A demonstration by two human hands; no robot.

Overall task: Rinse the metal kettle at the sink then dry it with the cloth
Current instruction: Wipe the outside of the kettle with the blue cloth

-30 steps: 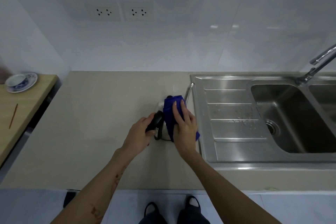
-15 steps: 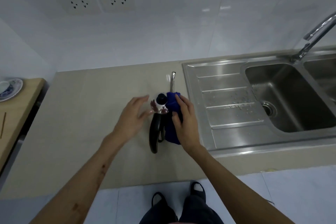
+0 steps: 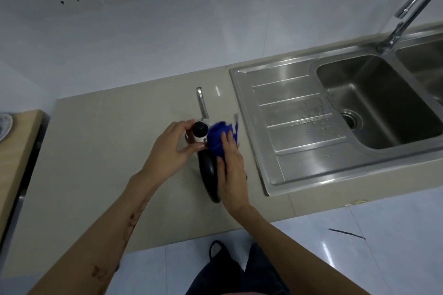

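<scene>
Crumpled blue cloth against shiny kettle

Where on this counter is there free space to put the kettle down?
Bare counter lies between the wooden table and the left hand. The sink's ribbed drainboard is free, though wet. Crowded: the middle, where the kettle, blue cloth and right hand meet.

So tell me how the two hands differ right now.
The left hand is bare and curls around the kettle near its black lid knob; the right hand presses the blue cloth against the kettle's other side. The left steadies, the right wipes. Both touch the kettle on the counter.
</scene>
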